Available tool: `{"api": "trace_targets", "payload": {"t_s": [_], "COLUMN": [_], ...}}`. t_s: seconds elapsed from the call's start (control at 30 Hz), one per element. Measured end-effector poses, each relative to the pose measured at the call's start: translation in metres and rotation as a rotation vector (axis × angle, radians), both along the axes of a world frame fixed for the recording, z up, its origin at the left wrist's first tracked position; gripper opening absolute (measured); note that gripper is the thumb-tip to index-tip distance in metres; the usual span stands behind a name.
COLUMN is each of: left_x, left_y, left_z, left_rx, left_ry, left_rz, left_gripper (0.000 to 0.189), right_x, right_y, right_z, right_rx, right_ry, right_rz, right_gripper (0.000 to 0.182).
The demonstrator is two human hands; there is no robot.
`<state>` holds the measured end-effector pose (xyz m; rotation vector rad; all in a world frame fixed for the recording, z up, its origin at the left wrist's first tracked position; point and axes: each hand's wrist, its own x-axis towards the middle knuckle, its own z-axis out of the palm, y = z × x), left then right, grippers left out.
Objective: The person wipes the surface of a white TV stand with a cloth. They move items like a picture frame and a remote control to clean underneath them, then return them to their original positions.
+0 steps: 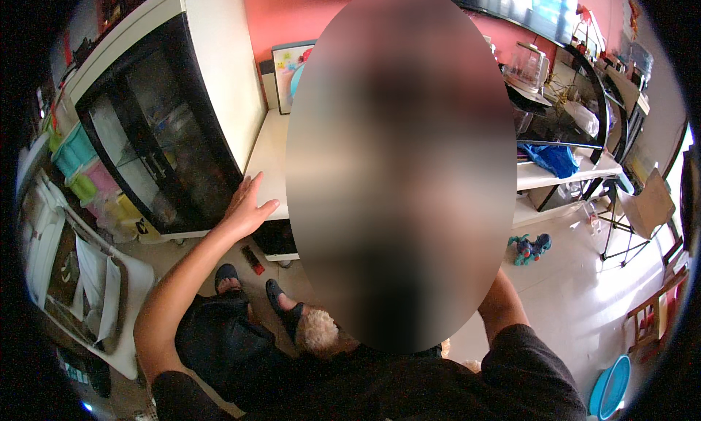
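My left hand [249, 208] reaches forward with its fingers apart and nothing in it. It is beside the white top of a low cabinet [269, 147], near the edge; whether it touches the top I cannot tell. A tall cabinet with dark glass doors [164, 130] stands just beyond that hand. A large blurred oval covers the middle of the view. My right forearm [506, 303] runs up into the blur, so my right hand is hidden. A picture board [285, 65] leans at the back of the low cabinet, partly covered by the blur.
A blue and teal toy [530, 249] lies on the tiled floor. A folding stool [646, 207] and a blue basin [609, 388] are at the right. On the shelf unit lies a blue plastic bag [556, 159]. A white-framed item [98, 278] is at the left. A television [526, 5] hangs above.
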<state>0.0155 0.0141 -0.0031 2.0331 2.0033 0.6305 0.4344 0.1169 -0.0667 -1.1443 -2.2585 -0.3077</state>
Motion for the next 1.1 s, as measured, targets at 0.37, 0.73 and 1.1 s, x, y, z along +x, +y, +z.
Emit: {"api": "trace_targets", "payload": {"t_s": [0.37, 0.73, 1.1], "left_x": [0.002, -0.040, -0.055], "left_y": [-0.014, -0.022, -0.026], "left_z": [-0.004, -0.026, -0.041], "left_rx": [-0.022, -0.042, -0.044], "left_ry": [0.050, -0.274, -0.285], "left_rz": [-0.018, 0.006, -0.032], "left_gripper": [0.084, 0.082, 0.087], "right_x": [-0.017, 0.055, 0.091], "right_y": [-0.027, -0.001, 0.034], "right_z": [0.017, 0.003, 0.018], "right_rx": [-0.154, 0.177, -0.112], "right_ry": [0.099, 0.139, -0.052], "right_rz": [0.093, -0.056, -0.215], "right_gripper": [0.050, 0.033, 0.035]}}
